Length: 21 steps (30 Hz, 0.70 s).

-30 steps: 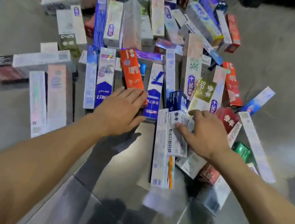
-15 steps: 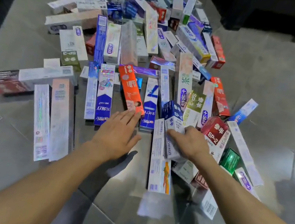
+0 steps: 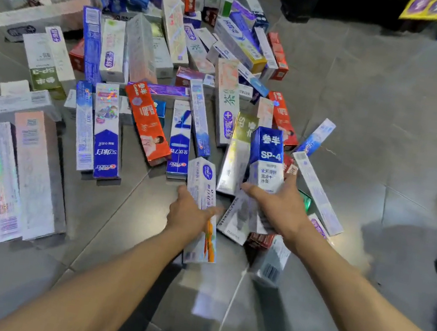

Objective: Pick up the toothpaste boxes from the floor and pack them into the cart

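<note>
Only the head view here, so we're looking down our own arms at a big mess of toothpaste boxes (image 3: 151, 73) scattered flat across the grey tiled floor (image 3: 379, 111), most of them lying lengthwise away from us and a lot of them overlapping.

Our left hand (image 3: 189, 214) has its fingers curled round a long white box with an orange stripe (image 3: 202, 209); the box runs from above the hand down past the wrist and is tilted a bit. Our right hand (image 3: 281, 206) grips a blue-and-white box marked SP-4 (image 3: 266, 159) from below, thumb on its left edge, blue end pointing up and away from us, and it looks raised off the pile. There seems to be more white carton (image 3: 237, 220) tucked under that same palm, but we can't tell if the hand is actually holding it or if it's just lying there.

Just left of our hands sit a red-orange box (image 3: 146, 121) and a blue box with a big 7 (image 3: 179, 141), both flat on the floor. A dark block (image 3: 340, 3) stands at the top of the frame; can't tell if that's the cart.
</note>
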Each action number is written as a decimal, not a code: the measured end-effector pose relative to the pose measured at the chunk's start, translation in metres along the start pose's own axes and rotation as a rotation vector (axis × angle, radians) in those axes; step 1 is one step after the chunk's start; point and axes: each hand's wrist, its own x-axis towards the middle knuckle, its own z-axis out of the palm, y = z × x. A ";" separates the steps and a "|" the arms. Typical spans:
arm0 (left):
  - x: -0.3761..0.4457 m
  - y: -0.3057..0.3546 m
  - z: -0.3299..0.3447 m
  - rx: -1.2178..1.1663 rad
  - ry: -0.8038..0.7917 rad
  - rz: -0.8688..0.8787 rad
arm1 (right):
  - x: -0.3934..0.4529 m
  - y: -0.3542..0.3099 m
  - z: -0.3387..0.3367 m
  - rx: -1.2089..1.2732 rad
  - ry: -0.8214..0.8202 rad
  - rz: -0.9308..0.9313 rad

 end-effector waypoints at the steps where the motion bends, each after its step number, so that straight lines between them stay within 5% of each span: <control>1: 0.005 -0.003 0.001 -0.048 0.005 -0.039 | 0.001 0.005 0.000 0.023 -0.010 0.018; 9: -0.030 0.025 -0.033 -0.553 -0.077 -0.119 | -0.021 0.000 0.000 0.181 -0.083 0.015; 21: -0.239 0.311 -0.131 -0.371 -0.243 0.156 | -0.168 -0.237 -0.150 0.311 0.068 0.032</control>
